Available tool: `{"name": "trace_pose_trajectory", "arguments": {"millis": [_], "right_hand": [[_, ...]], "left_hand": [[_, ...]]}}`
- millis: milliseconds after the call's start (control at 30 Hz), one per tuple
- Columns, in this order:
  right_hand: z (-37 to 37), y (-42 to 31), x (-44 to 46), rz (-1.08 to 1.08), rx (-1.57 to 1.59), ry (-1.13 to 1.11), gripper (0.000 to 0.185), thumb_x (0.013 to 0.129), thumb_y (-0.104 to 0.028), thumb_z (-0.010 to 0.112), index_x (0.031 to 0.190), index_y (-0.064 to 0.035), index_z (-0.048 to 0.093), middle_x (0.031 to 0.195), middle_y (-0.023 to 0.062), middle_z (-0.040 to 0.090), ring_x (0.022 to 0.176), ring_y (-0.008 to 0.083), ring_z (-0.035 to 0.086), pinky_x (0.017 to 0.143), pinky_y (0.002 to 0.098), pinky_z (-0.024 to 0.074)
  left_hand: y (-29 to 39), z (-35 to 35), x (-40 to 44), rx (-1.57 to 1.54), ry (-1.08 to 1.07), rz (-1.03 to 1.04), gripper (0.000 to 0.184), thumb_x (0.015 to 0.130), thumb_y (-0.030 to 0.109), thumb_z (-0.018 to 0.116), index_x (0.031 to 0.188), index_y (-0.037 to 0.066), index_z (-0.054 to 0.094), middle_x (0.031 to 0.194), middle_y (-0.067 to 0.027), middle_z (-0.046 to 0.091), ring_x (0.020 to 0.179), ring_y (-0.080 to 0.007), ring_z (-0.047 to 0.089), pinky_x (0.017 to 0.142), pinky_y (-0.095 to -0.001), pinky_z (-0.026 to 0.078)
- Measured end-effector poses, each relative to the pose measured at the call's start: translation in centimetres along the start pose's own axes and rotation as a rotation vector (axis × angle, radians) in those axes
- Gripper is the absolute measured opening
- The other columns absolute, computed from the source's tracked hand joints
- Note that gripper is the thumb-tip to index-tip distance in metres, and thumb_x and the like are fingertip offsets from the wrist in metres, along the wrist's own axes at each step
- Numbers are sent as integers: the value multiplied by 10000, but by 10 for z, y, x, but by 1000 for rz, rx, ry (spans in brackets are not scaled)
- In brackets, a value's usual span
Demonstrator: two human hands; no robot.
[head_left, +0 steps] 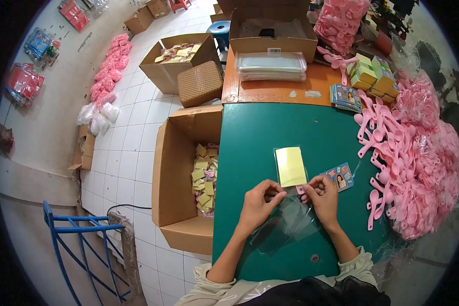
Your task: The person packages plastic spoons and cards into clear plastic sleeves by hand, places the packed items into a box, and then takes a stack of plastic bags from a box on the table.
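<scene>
A clear plastic bag with a yellow card (290, 166) inside lies over the green table (260, 127). At its lower left edge, my left hand (262, 201) pinches the plastic. My right hand (320, 196) is closed at the lower right corner, where a bit of pink shows at the fingertips. Beneath both hands, more clear plastic bags (285, 224) are spread on the table. A blue printed card (340, 177) rests just beyond my right hand, partly covered by it.
Pink spoons (377, 130) and bagged spoons (423, 173) are heaped on the right. An open carton (176, 168) of yellow-card packs (203, 183) stands at the table's left edge. Stacked plastic sleeves (270, 66) and card stacks (347, 97) lie at the back.
</scene>
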State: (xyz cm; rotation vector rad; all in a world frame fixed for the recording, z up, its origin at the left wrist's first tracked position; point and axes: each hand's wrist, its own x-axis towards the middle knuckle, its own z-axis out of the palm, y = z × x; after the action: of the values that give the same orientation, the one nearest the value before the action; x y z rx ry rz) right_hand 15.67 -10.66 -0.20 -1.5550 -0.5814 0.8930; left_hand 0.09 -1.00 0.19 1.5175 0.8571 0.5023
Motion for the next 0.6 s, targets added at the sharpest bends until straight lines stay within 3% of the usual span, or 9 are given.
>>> {"name": "trace_pose_trajectory", "arguments": {"millis": [167,300,500,600], "right_hand": [[2,0,-1,-20,-3,15,137,847,-2,603,848,-12,466,734,59,576,605,92,589,510,208,496],[2,1,-2,-48,5,-15,104,854,-12,597,882,0,498,737,51,573,604,93,589,503,211,492],[4,-2,-4,-35,-26,-44,343,867,0,559,1204,36,508,779,66,605,625,93,588,536,214,498],[1,4,-3,-31,-84,-75,395,871,0,545,1259,27,479,794,69,614,625,90,584,553,216,500]], "left_hand": [[-2,4,0,-166,58,-67,226,837,101,656,1001,17,525,859,-43,608,764,-58,569,629,-196,466],[-2,2,0,-27,28,-67,226,837,91,650,1012,9,532,874,-27,607,747,-48,562,604,-186,446],[-1,4,0,-36,36,-38,352,832,77,643,1158,17,527,931,-17,618,748,-50,564,606,-195,447],[0,2,0,-52,9,-42,393,833,72,633,1205,26,514,987,-23,612,778,-58,564,629,-207,452]]}}
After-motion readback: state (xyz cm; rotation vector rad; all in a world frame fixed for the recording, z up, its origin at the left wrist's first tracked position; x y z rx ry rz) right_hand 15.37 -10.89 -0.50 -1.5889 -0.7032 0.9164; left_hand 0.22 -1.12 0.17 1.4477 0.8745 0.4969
